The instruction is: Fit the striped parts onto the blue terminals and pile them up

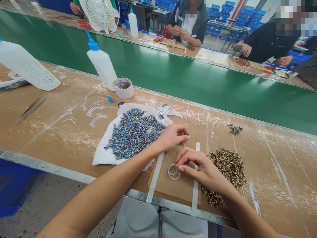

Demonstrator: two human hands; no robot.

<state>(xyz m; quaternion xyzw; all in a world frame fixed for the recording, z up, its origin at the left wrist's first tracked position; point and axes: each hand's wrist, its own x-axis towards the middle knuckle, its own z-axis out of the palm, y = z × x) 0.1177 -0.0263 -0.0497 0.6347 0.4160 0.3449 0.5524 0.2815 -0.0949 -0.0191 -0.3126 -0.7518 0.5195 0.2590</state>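
My left hand (174,135) is closed in a pinch beside a heap of tiny blue, yellow and black pieces (133,135), which lies on a white plastic sheet (100,160). Whatever sits between its fingertips is too small to name. Just in front of it, my right hand (196,164) pinches with thumb and forefinger above a small clear round dish (169,174); its hold is also hard to make out. The dish rests on a cardboard piece (170,190) with white tape strips (155,180) along its sides. Tiny dark-and-cream pieces (229,165) are heaped beside my right hand.
A tape roll (125,91), a blue-capped bottle (104,67), a larger bottle lying tilted (29,66) and tweezers (32,108) are to the left. A small cluster of pieces (235,129) lies right. Beyond the green belt (173,76), other people work near a fan (99,13).
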